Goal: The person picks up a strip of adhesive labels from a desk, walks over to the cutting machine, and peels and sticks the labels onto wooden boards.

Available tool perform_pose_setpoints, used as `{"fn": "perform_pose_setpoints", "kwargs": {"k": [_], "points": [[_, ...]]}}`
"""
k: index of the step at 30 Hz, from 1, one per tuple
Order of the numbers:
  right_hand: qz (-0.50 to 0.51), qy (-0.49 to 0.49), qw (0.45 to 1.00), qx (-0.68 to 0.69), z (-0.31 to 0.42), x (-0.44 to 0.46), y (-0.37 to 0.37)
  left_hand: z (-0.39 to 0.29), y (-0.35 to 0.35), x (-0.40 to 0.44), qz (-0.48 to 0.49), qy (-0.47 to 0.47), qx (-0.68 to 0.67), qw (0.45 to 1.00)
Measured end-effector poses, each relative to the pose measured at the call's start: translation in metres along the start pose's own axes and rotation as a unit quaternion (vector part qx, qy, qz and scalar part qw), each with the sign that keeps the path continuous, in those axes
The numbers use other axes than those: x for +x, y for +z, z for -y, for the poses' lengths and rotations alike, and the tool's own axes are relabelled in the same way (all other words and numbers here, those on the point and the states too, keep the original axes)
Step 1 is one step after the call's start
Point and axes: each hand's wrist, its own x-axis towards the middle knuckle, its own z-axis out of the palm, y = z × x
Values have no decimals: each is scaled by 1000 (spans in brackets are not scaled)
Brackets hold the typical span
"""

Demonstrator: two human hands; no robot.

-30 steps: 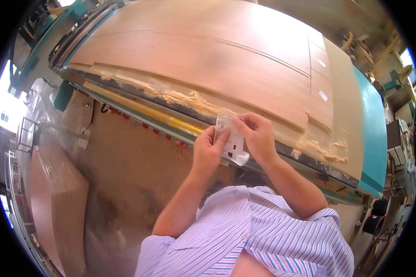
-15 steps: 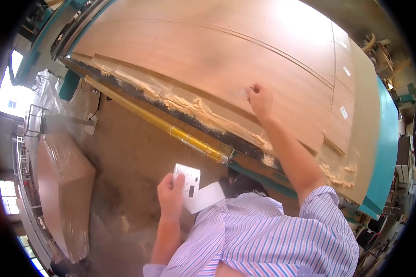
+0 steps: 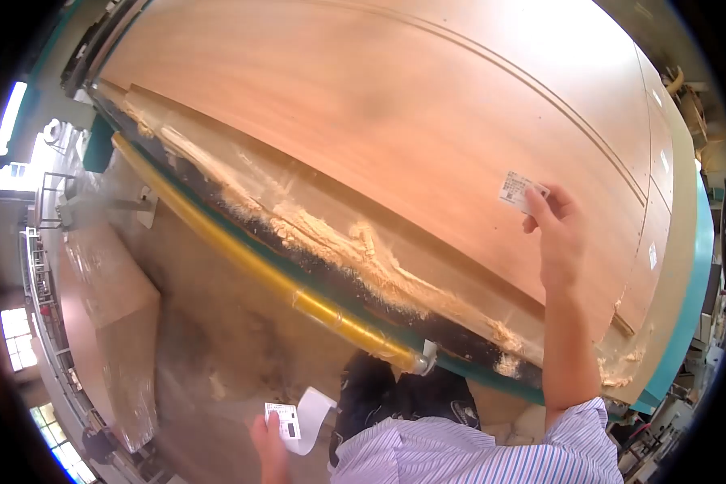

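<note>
My right hand point(image 3: 555, 216) pinches a small printed label point(image 3: 521, 190) above the large light-brown wooden panel point(image 3: 395, 121). Low in the view, my left hand point(image 3: 270, 440) grips a strip of printed labels point(image 3: 285, 420), whose white backing curls off to the right. Other white labels point(image 3: 652, 256) lie on the panels at the right. Sawdust point(image 3: 331, 242) is heaped along the near edge of the panel.
A yellow tube point(image 3: 339, 319) runs along the near side of the machine bed, which has a teal end point(image 3: 676, 323). Plastic-wrapped boards point(image 3: 117, 323) stand on the floor at the left. My legs are beside the bed.
My hands were together on the labels, then moved apart. The right hand reached out over the panel with one label, and the left went down with the strip. The view has turned.
</note>
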Motion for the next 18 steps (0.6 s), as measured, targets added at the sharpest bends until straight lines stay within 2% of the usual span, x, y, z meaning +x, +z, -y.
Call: {"fn": "perform_pose_setpoints", "kwargs": {"k": [4,7,9,12,13,16,18], "points": [[-13,15,996,-92,9,6,38,15,-15,31,18,-7,25,999],[46,14,990,-133,3,15,85,-4,-29,64,28,8,21,999],[31,-13,968,-249,-10,24,118,-11,-44,101,40,17,14,999],[-6,-25,913,-407,-7,19,147,-21,-68,162,100,13,-77,992],[-15,-23,890,-456,-2,16,154,-26,-81,181,113,23,-56,992],[-142,-37,790,-595,14,10,165,-43,-127,225,94,19,-81,992],[-211,-81,725,-650,43,25,177,-52,-157,248,64,16,-110,992]]}}
